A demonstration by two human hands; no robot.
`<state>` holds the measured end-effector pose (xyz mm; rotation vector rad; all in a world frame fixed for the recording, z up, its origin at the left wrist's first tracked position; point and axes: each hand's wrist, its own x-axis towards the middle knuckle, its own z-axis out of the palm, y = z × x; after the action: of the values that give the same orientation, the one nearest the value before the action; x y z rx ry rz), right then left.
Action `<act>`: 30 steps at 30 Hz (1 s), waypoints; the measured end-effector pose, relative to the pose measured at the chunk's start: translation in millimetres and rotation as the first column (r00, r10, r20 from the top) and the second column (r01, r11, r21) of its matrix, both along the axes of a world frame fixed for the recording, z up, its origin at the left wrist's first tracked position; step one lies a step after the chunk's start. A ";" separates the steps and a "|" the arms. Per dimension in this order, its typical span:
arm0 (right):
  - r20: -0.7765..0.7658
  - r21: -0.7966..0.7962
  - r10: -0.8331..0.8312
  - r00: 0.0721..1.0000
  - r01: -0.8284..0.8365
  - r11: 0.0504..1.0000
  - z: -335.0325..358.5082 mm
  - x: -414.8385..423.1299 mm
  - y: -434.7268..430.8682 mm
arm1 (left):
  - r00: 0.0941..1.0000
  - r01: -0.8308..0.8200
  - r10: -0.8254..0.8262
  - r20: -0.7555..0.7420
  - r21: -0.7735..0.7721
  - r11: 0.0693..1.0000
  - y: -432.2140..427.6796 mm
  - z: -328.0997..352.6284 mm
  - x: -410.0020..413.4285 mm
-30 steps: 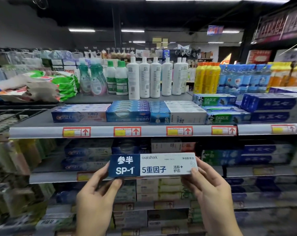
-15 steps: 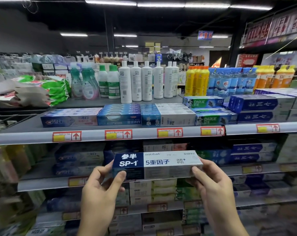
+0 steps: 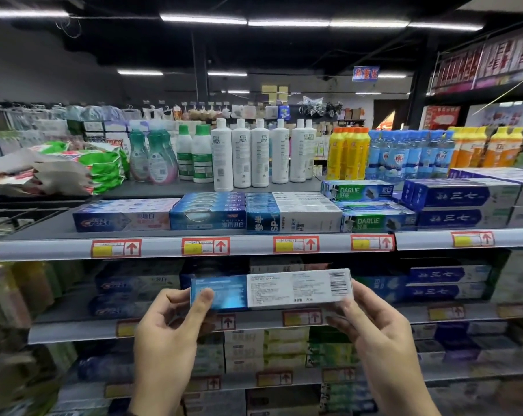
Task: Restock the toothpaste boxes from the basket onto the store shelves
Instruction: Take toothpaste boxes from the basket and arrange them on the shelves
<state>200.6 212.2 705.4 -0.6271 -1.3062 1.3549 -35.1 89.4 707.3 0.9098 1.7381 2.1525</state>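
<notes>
Store shelving fills the view under strip lights, tier on tier of boxed toothpaste. In front of the second tier, a toothpaste box (image 3: 272, 291) is held level in the air. The face shown has a blue left part and a white panel of small print, with a barcode at the right end. The left hand (image 3: 167, 334) grips the blue end, thumb on the front face and fingers curled behind. The right hand (image 3: 371, 328) pinches the white end, with fingers under the lower edge. Just above the box runs the top shelf rail (image 3: 248, 246) with red and yellow price tags. On that shelf lie stacks: SP-1 boxes (image 3: 293, 219) in the middle, Crest boxes (image 3: 122, 220) to the left, Darlie boxes (image 3: 377, 222) to the right. Behind them stand white bottles (image 3: 260, 154).
</notes>
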 end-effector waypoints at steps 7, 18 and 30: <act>0.023 0.041 -0.118 0.993 0.117 0.992 6.4 4.1 5.3 | 0.983 0.067 -0.077 -0.164 -0.068 0.995 -3.3 7.4 4.4; 0.112 0.191 -0.241 0.964 0.217 0.957 15.2 37.3 32.3 | 0.970 0.003 -0.022 -0.244 -0.079 0.997 9.4 26.2 28.6; 0.171 0.241 -0.190 0.967 0.146 0.960 30.2 46.8 61.2 | 0.958 -0.109 0.097 -0.271 -0.029 0.994 37.9 32.8 36.5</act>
<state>247.3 273.3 735.5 -0.7068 -1.5018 1.0075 1.4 127.3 740.1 1.1719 1.9911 2.1255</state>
